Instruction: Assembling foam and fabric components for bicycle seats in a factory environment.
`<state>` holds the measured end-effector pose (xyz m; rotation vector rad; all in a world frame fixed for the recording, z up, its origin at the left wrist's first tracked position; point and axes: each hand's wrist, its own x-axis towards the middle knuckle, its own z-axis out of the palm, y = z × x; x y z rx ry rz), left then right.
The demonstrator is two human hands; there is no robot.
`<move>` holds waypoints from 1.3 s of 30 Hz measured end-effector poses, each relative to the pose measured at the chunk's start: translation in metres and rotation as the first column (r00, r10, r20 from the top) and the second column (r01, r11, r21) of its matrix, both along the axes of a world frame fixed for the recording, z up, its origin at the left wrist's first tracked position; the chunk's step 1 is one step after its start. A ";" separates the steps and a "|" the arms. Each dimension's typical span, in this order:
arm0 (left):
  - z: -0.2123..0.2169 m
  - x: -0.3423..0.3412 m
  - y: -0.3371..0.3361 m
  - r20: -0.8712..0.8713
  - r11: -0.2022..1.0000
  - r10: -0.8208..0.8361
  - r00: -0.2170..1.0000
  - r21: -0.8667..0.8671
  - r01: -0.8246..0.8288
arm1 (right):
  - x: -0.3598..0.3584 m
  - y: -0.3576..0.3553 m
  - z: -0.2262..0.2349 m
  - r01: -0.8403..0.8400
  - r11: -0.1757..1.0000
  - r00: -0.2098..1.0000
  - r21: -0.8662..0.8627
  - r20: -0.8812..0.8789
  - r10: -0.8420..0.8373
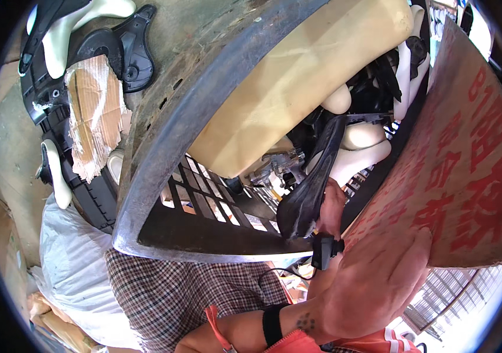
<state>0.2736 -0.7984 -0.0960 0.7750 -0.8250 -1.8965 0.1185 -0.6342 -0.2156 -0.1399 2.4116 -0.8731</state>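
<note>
My right hand, with a small black device at its wrist, reaches into a dark plastic crate. Its thumb side lies against a glossy black curved plastic piece, broad and rounded at the lower end and narrow at the top. Part of the grip is hidden behind that piece. A white rounded plastic piece touches the fingertips. Nearer to me, my left hand is closed at the lower edge of a brown cardboard sheet with red lettering; its fingertips are out of sight.
The crate also holds a long cream-coloured block, black and white plastic parts and a clear piece. Left of it lie black and white parts, torn cardboard and a white bag. Checked cloth hangs in front.
</note>
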 end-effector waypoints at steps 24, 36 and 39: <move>-0.004 -0.003 0.003 0.060 0.995 0.099 0.993 -0.014 -0.098 | 0.042 -0.044 0.043 -0.569 0.700 0.780 0.431 0.552 0.294; -0.009 -0.005 0.001 0.144 0.995 0.095 0.985 -0.038 -0.090 | 0.067 -0.040 0.091 -0.918 0.370 0.378 0.141 0.585 0.717; -0.005 0.003 -0.005 0.214 0.991 0.082 0.973 -0.122 -0.057 | 0.079 -0.042 0.110 -0.960 0.277 0.251 0.032 0.530 0.810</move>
